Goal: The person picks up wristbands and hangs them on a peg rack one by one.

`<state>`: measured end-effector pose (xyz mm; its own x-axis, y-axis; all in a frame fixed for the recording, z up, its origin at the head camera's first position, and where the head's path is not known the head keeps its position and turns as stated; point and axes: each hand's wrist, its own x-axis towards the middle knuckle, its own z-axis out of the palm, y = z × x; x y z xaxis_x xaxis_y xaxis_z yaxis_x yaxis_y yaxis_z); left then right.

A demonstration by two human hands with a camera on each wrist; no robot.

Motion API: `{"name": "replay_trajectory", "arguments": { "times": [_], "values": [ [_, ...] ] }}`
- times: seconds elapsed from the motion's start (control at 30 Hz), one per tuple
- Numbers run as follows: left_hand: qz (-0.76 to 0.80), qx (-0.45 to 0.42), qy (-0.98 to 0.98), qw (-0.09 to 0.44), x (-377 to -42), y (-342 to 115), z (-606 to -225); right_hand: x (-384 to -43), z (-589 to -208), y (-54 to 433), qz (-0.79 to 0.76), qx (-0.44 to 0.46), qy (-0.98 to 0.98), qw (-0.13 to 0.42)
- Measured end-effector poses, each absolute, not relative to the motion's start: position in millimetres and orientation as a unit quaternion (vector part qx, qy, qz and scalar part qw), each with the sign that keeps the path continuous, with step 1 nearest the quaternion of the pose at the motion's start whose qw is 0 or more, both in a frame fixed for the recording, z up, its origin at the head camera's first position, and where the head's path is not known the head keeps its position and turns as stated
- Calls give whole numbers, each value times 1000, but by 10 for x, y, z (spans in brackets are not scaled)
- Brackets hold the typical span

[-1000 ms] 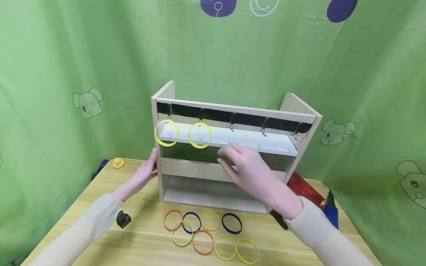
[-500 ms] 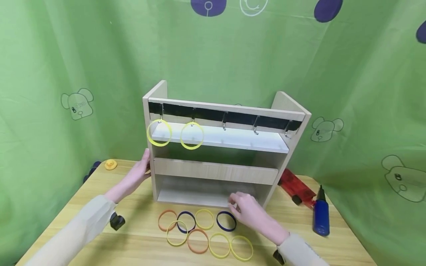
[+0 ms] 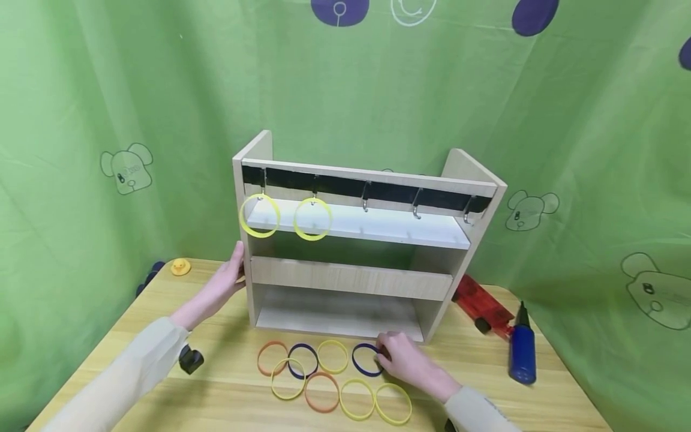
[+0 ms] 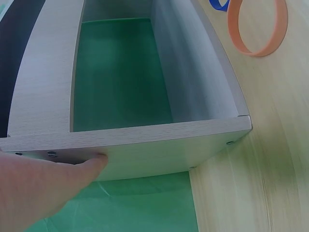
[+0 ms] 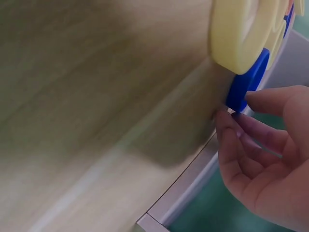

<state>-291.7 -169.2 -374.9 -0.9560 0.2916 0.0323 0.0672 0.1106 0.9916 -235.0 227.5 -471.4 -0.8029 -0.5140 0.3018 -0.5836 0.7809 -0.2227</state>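
Observation:
My left hand (image 3: 218, 287) rests against the outer left side of a small wooden shelf rack (image 3: 351, 279); in the left wrist view one straight digit (image 4: 91, 166) presses that side panel. Low at the front right, my right hand (image 3: 406, 360) pinches the near-right edge of a dark blue ring (image 3: 354, 363) lying on the table. The right wrist view shows the thumb on the blue ring (image 5: 236, 94) and fingertips below it. Two yellow rings, one (image 3: 260, 235) on the leftmost hook and one (image 3: 313, 237) beside it, hang from the rack.
Several rings lie before the rack, including an orange ring (image 3: 322, 410), a yellow ring (image 3: 393, 422) and another blue ring (image 3: 303, 345). Hooks such as a metal hook (image 3: 415, 210) line the black strip. A red toy (image 3: 483, 303), a blue bottle (image 3: 522, 354) and a yellow duck (image 3: 180, 267) stand around.
My right hand has come down from in front of the rack's shelves to the blue ring and now pinches its edge. The left hand stays against the rack's side.

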Motion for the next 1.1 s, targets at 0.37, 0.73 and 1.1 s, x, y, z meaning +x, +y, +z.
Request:
{"name": "replay_trajectory", "arguments": {
  "times": [0.37, 0.73, 1.1],
  "values": [
    [655, 119, 741, 88, -2917, -1693, -3760, -2330, -4649, 2272, 141, 313, -930, 130],
    [653, 120, 743, 84, -2917, -1692, -3746, -2241, -4047, 2164, 140, 340, -906, 210],
    [654, 115, 743, 81, -2921, -1684, -3760, -2151, -2966, 1993, 155, 408, -839, 325]
  ]
}}
